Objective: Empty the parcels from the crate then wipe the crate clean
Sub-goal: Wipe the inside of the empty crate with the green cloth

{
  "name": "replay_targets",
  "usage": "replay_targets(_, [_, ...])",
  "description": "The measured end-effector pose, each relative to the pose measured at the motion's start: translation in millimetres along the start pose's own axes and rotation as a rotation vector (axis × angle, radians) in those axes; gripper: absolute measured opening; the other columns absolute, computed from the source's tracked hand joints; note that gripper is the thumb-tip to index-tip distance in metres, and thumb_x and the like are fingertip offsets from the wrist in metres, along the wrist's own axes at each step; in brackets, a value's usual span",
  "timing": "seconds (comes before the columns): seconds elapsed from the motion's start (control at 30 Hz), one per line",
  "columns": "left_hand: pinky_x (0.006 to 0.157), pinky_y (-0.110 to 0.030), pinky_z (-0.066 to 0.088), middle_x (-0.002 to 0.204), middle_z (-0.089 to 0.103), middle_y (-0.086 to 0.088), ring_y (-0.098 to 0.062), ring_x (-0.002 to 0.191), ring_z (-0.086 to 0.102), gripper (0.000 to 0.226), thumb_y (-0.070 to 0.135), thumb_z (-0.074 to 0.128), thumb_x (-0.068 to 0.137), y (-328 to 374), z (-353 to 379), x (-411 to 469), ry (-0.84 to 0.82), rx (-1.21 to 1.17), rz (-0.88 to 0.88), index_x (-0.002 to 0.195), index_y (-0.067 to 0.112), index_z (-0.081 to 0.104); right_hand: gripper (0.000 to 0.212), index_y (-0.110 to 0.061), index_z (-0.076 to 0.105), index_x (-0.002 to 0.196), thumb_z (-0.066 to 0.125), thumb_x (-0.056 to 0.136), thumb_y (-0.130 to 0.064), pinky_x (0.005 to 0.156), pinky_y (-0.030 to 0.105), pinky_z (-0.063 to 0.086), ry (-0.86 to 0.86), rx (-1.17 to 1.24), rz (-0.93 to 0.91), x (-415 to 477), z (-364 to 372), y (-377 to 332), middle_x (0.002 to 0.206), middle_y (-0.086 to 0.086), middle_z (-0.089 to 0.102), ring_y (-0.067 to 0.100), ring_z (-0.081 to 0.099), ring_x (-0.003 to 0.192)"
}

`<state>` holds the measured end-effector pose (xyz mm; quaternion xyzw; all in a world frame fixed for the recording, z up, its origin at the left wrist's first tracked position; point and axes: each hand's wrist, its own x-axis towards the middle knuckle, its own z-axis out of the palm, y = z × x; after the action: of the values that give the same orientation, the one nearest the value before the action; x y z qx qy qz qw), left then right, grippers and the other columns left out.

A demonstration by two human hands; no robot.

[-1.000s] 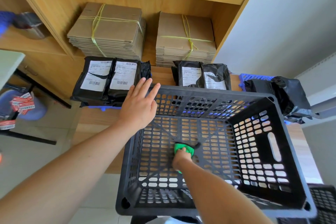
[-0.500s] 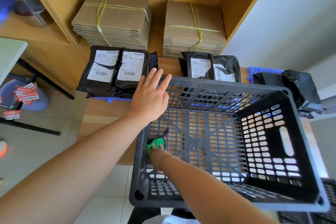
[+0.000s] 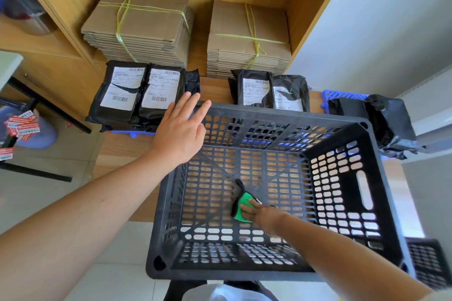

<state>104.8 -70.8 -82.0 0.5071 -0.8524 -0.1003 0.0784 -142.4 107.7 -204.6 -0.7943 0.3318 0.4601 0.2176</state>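
A black perforated plastic crate (image 3: 371,193) stands on the wooden counter with no parcels inside. My left hand (image 3: 179,131) rests flat with straight fingers on the crate's far left corner. Inside, my right hand (image 3: 255,211) presses a green and black cloth (image 3: 241,205) against the crate floor near its middle. Black parcels with white labels (image 3: 139,95) lie on the counter behind the crate at the left, two more parcels (image 3: 271,91) at the centre, and a crumpled black bag (image 3: 381,117) at the right.
Two tied bundles of flat cardboard (image 3: 137,22) sit on the shelf behind the parcels. A blue tray (image 3: 342,94) shows at the far right, under the black bag. Another black crate (image 3: 425,261) is at the lower right. A black-legged table (image 3: 9,66) stands at left.
My right hand has swept the cloth across the crate floor, from the middle to the left side and back toward the middle. My left hand stayed on the far left corner.
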Motion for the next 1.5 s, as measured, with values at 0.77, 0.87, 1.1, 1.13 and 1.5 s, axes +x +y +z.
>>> replay_targets(0.77, [0.126,-0.048,0.008,0.169,0.01,0.0,-0.019,0.156,-0.002,0.064,0.037,0.01,0.098,-0.2,-2.1,1.6,-0.048,0.004,-0.021,0.161,0.027,0.019,0.042,-0.008,0.056,0.134,0.054,0.094,-0.018,0.1,0.037,0.043,-0.249,0.412,0.334,-49.5,69.0,31.6,0.136,0.019,0.055,0.036,0.052,0.126])
replay_targets(0.87, [0.126,-0.048,0.007,0.169,0.009,0.0,-0.019,0.156,-0.002,0.063,0.035,0.012,0.099,-1.4,-1.7,1.0,-0.044,-0.001,-0.023,0.161,0.028,0.019,0.037,-0.009,0.062,0.125,0.056,0.09,-0.02,0.095,0.036,0.047,-0.131,0.486,0.393,-39.9,58.9,23.0,0.126,0.014,0.063,0.031,0.059,0.119])
replay_targets(1.1, [0.126,-0.049,0.006,0.169,0.007,-0.002,-0.02,0.156,-0.004,0.057,0.028,0.024,0.105,2.4,-3.1,2.0,-0.044,0.014,-0.008,0.161,0.026,0.017,0.044,-0.004,0.052,0.136,0.054,0.094,-0.016,0.104,0.041,0.04,-0.087,0.563,0.334,0.9,-1.6,-28.8,0.138,0.018,0.053,0.036,0.05,0.127])
replay_targets(1.13, [0.126,-0.048,0.005,0.169,0.007,-0.002,-0.02,0.156,-0.004,0.057,0.028,0.025,0.105,0.8,-3.2,0.6,-0.041,0.011,-0.011,0.161,0.026,0.017,0.045,0.001,0.045,0.141,0.049,0.098,-0.012,0.108,0.042,0.035,-0.108,0.572,0.318,9.5,-13.2,-39.9,0.142,0.02,0.047,0.037,0.044,0.132])
replay_targets(1.5, [0.126,-0.047,0.005,0.17,0.008,-0.002,-0.021,0.156,-0.003,0.057,0.029,0.027,0.105,1.7,-0.5,0.3,-0.018,-0.009,-0.012,0.161,0.027,0.018,0.046,0.003,0.043,0.143,0.04,0.103,-0.018,0.117,0.046,0.021,-0.023,0.329,0.083,60.1,-113.0,-114.7,0.149,0.022,0.037,0.041,0.027,0.142])
